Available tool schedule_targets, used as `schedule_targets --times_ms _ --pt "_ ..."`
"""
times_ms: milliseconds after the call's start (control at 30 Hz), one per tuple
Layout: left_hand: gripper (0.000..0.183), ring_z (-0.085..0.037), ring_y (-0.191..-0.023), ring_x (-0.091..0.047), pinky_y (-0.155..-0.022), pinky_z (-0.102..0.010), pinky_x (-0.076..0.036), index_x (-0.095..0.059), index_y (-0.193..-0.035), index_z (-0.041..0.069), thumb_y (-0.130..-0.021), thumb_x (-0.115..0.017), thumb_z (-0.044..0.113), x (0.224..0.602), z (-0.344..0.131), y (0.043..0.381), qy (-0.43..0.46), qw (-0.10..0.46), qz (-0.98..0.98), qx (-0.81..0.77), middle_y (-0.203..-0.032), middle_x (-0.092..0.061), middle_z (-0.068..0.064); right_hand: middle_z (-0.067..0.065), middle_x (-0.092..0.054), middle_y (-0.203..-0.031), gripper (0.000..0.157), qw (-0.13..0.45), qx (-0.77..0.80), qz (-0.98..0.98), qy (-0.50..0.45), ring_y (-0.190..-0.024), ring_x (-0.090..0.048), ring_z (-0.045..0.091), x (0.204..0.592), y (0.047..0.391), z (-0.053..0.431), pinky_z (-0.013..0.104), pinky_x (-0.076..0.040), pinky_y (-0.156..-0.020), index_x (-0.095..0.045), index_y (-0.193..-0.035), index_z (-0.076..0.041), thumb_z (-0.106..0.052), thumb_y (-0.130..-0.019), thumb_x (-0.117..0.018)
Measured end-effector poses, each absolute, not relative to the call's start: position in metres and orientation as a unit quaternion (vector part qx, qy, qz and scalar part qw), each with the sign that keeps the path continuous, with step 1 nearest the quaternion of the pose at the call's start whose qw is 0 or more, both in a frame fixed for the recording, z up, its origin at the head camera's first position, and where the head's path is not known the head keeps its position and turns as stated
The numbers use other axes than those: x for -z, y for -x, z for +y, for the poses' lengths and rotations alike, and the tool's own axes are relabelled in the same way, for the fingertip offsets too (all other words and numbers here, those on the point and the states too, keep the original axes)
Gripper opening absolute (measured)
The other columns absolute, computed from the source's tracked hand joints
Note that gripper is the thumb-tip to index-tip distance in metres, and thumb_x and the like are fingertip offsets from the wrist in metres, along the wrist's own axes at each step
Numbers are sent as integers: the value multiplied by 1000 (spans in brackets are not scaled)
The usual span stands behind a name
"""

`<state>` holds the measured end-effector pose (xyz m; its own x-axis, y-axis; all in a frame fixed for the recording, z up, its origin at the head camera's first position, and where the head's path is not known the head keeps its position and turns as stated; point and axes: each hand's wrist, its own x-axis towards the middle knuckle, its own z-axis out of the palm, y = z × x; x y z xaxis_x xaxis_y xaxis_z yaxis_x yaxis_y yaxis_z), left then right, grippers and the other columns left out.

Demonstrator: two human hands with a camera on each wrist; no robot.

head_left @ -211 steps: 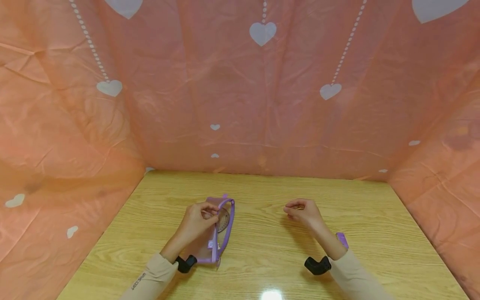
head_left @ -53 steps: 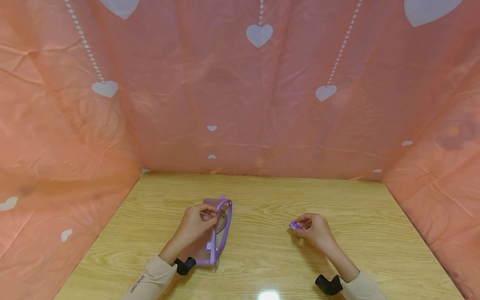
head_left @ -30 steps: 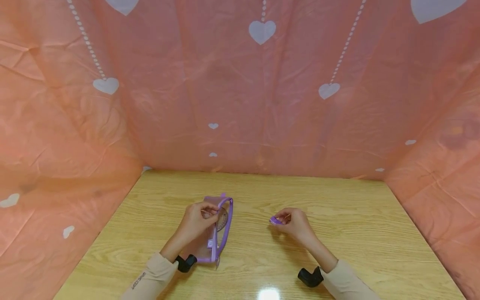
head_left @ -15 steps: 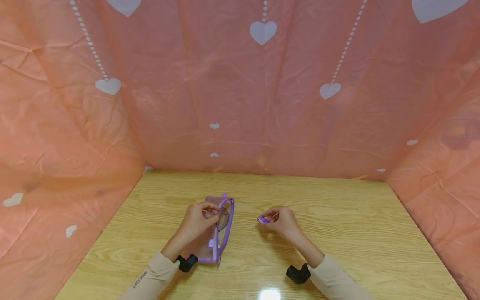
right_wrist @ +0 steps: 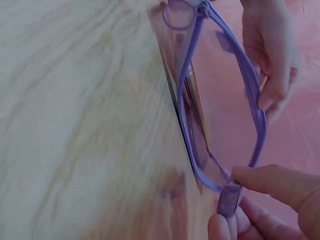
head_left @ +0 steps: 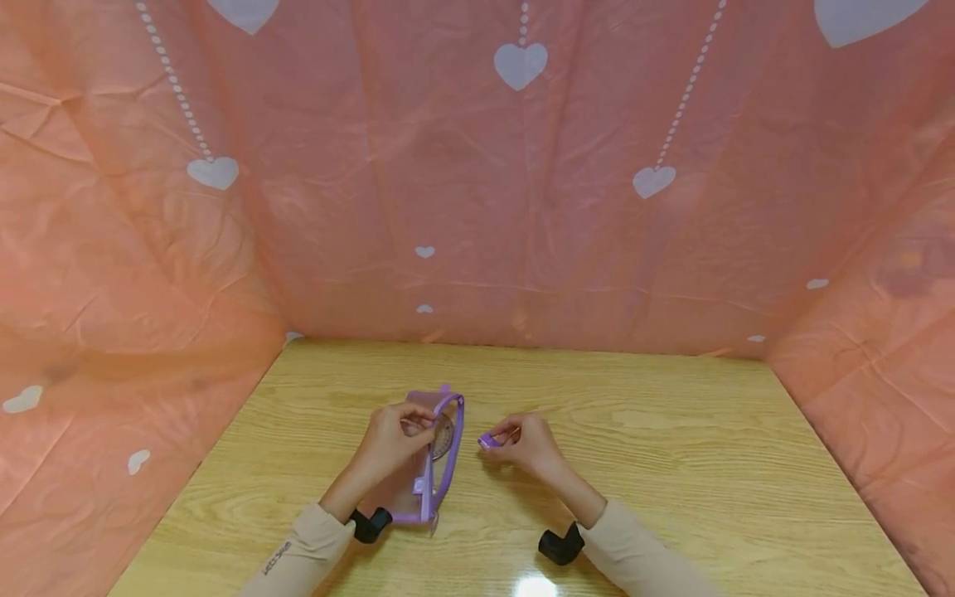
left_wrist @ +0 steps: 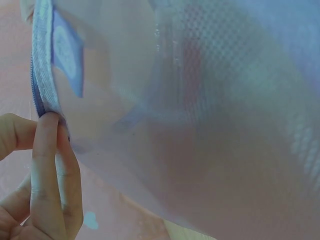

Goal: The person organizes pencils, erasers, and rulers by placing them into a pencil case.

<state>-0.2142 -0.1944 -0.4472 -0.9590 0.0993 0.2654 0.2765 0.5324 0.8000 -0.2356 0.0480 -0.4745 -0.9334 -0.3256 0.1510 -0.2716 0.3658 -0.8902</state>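
Observation:
A purple-edged see-through zip pouch (head_left: pixel 403 496) lies on the table left of centre, its zipper undone and mouth facing right. My left hand (head_left: pixel 391 433) pinches the near side of the mouth at the zipper edge; thumb and fingers on the edge (left_wrist: pixel 47 100) show in the left wrist view. Through the opening a clear round-edged protractor (head_left: pixel 443 437) is visible. Just right of the mouth, my right hand (head_left: pixel 531 444) pinches a small purple block (head_left: pixel 487 441) with a shiny strip on one end. In the right wrist view, the block overlaps the far rim (right_wrist: pixel 260 125).
A slim brown stick (right_wrist: pixel 198 107) shows within the pouch. From the zipper end hangs a round pull ring (right_wrist: pixel 178 15). The wood-grain table (head_left: pixel 671 464) is enclosed at the back and sides by a pink cloth (head_left: pixel 597 249) with white hearts.
The purple block, earlier lying by my right wrist, has been picked up by my right hand and carried left to the pouch mouth. My left hand has kept its pinch on the pouch.

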Motion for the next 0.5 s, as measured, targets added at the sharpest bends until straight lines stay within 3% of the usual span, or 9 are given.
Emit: schedule_targets --times_ms 500 --pt "14 -13 -70 -64 -64 -24 -53 -74 -91 1 -79 -77 -6 448 -196 215 107 92 -869 473 -79 -69 0 10 -67 -70 24 32 563 801 200 -59 -56 7 481 235 19 21 -49 -52 -73 -87 8 5 -68 -86"
